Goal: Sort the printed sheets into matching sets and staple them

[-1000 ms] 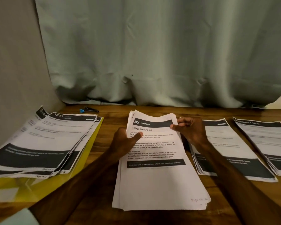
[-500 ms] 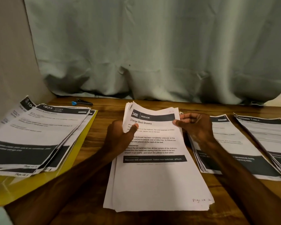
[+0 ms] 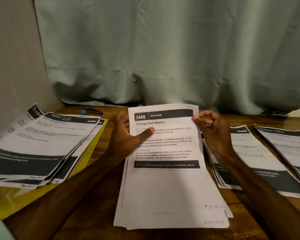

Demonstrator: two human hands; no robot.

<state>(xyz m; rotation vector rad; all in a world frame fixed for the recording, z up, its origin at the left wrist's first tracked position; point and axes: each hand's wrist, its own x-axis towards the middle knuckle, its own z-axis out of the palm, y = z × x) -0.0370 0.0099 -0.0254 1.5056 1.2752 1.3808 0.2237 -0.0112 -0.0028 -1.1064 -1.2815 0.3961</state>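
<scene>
On the wooden table (image 3: 97, 226) the middle stack of printed sheets (image 3: 170, 196) lies between a left pile (image 3: 42, 144) and right piles (image 3: 260, 161). The left hand (image 3: 126, 141) grips the top sheet (image 3: 166, 146), thumb pressed on its print; the right hand (image 3: 213, 134) pinches its upper right edge.

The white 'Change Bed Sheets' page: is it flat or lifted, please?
The white page is lifted at its far end: left hand and right hand pinch its sides; its near end rests on the paper pile.
</scene>
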